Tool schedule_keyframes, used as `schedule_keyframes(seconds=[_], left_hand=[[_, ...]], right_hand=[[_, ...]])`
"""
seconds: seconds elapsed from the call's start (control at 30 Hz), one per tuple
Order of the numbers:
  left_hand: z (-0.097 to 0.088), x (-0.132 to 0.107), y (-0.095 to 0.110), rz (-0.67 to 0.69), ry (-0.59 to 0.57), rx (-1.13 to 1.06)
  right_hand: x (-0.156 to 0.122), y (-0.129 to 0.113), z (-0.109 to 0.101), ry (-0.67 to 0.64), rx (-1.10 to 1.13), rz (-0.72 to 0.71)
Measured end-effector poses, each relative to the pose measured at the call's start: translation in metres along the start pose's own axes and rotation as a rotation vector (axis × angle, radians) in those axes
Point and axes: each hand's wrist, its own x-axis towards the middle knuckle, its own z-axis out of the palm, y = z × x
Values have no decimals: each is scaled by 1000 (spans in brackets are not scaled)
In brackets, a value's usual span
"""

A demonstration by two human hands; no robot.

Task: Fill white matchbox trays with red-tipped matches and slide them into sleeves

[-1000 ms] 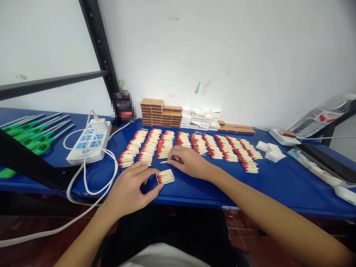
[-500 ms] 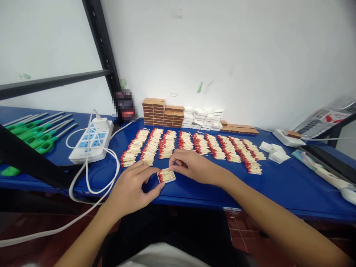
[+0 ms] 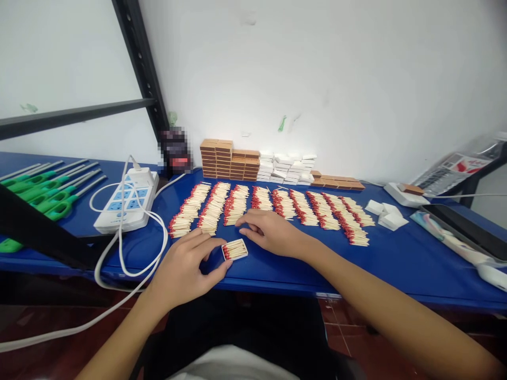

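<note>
A white matchbox tray (image 3: pixel 240 257) filled with red-tipped matches (image 3: pixel 235 248) rests on the blue table. My left hand (image 3: pixel 194 264) grips its left end between thumb and index finger. Just behind the tray, my right hand (image 3: pixel 269 232) hovers or rests by the near end of a row of matches (image 3: pixel 237 203). Its index finger reaches toward that row, the thumb stands a little apart, and nothing shows between them. Further rows of loose matches (image 3: pixel 317 208) lie side by side beyond both hands.
Against the wall stand stacked brown matchboxes (image 3: pixel 216 161) and piled white trays (image 3: pixel 285 169). Several loose white trays (image 3: pixel 390 216) lie to the right, near a phone (image 3: pixel 463 227). On the left are a power strip (image 3: pixel 127 203) with looping white cables and green-handled tools (image 3: pixel 55 195).
My right hand has let go of the tray's far edge and moved slightly back toward the match rows, its thumb and index finger parting. My left hand keeps hold of the tray.
</note>
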Motion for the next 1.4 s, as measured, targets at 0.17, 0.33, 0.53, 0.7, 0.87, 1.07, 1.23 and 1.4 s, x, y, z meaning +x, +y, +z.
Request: schedule_keyframes(seconds=[0.17, 0.33, 0.53, 0.7, 0.87, 1.07, 1.23, 1.4], left_hand=[[0, 0, 0, 4, -4, 5], [1, 0, -1, 4, -4, 1], [0, 1, 0, 11, -3, -1], [0, 1, 1, 15, -2, 2], [0, 0, 0, 10, 2, 9], [0, 1, 1, 16, 10, 7], [0, 1, 1, 13, 12, 13], [0, 0, 1, 16, -2, 8]], right_hand=[[2, 4, 4, -28, -19, 8], [3, 3, 2, -37, -41, 22], [3, 4, 2, -31, -7, 25], [3, 5, 3, -29, 2, 15], [4, 6, 5, -18, 10, 14], [4, 5, 4, -26, 13, 23], [4, 5, 4, -43, -1, 55], [3, 4, 2, -64, 0, 70]])
